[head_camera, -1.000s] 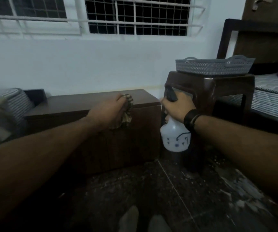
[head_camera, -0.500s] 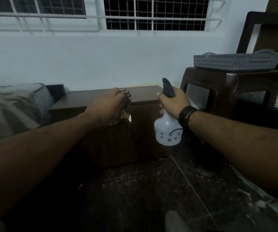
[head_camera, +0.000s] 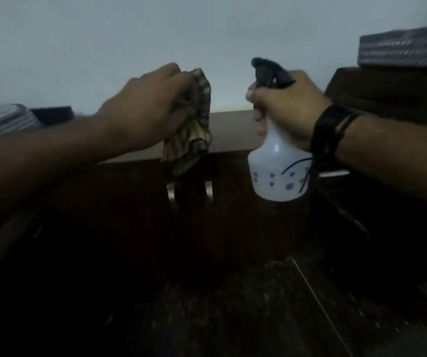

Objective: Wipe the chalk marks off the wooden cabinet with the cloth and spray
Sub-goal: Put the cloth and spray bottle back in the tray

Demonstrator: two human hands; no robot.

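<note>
**Cloth and spray held ready at the cabinet**

My left hand (head_camera: 150,109) gripped the bunched cloth (head_camera: 191,130), keeping a wad ready for wiping. My right hand (head_camera: 284,106) curled round the spray bottle (head_camera: 276,166), nozzle aimed forward. Both hung above the cabinet (head_camera: 233,130). No chalk marks visible: too dark, blurred.

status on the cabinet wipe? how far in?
Early. Done: both tools are picked up. In hand: left hand grips the cloth, right hand grips the spray bottle, both held at the cabinet top edge. Left: spraying and wiping; chalk marks can't be made out in the dim frame.
</note>
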